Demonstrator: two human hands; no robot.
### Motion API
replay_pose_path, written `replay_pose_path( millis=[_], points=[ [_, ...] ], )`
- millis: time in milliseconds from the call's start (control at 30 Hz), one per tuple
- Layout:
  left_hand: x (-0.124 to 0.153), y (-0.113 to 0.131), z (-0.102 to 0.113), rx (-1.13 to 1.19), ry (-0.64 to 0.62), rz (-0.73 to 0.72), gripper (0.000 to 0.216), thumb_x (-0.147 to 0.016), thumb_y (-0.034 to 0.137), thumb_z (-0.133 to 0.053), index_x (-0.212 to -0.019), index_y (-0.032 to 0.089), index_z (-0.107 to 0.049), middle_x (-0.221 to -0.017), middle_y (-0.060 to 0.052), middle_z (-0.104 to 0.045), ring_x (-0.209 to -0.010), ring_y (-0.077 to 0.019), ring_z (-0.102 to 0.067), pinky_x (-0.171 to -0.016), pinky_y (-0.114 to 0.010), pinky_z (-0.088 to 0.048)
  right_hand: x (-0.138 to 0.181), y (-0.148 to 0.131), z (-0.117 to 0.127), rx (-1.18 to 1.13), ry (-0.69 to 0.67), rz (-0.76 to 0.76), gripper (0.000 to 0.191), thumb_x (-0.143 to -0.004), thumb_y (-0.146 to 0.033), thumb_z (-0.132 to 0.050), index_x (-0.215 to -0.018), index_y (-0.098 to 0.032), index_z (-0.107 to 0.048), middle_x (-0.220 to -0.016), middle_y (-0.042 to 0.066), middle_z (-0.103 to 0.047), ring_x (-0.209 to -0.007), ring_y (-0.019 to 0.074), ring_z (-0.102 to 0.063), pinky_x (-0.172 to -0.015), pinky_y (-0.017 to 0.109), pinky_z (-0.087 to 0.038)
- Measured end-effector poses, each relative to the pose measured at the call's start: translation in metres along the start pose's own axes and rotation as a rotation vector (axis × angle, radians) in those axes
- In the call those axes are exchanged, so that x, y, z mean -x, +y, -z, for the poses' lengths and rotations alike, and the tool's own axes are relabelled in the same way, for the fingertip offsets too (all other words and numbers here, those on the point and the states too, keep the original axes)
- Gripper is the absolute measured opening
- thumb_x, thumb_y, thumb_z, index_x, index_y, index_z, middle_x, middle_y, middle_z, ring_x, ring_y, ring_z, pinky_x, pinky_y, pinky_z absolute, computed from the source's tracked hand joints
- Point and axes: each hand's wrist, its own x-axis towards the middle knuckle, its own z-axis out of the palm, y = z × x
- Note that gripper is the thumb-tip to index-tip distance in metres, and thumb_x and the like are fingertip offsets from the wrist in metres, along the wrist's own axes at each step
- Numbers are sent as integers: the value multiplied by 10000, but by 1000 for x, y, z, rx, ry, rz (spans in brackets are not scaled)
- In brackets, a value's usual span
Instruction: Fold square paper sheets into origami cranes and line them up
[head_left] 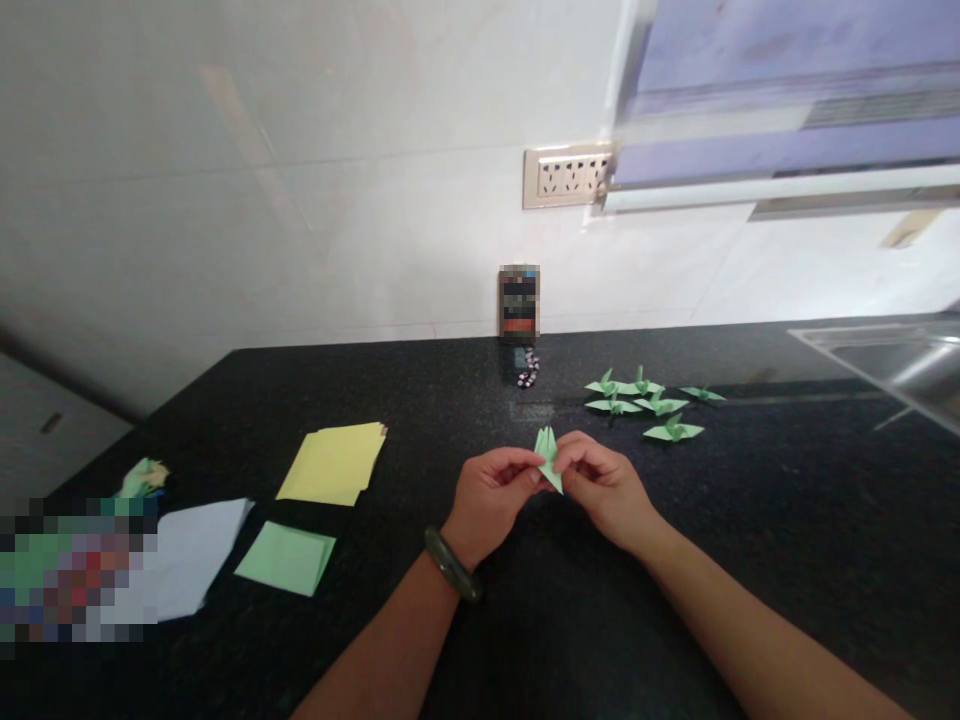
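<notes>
Pinching a small folded green paper (547,446) from both sides, the left hand (491,500) and the right hand (607,492) meet above the black counter (585,630). Both hands are closed on it with thumbs and fingertips, maybe because the paper is so little and thin that a big grab would squash it. Its points stick out at the top and bottom, and two hands likely keep it from twisting. The left wrist wears a dark bangle (451,566). Six green paper birds (673,431) sit together past the right hand, perhaps put there so no arm bumps their wings. Over on the left lie yellow sheets (334,465), green sheets (281,558) and white paper (201,560), all flat, maybe so they stay smooth and easy to reach. A small thing (519,302), too blurry to name, stands up by the wall (375,240).
</notes>
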Motion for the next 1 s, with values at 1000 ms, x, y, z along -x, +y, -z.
replay_pose_path(
  millis=[1000],
  points=[
    [1,0,3,-136,61,-26,136,-644,218,-685,-751,146,-642,-659,-3,-645,-579,-100,-568,-565,-221,-451,-1,-10,1,-132,31,-300,142,-739,-314,-592,-787,-180,-584,-689,4,-578,-612,119,-549,-601,266,-477]
  ],
)
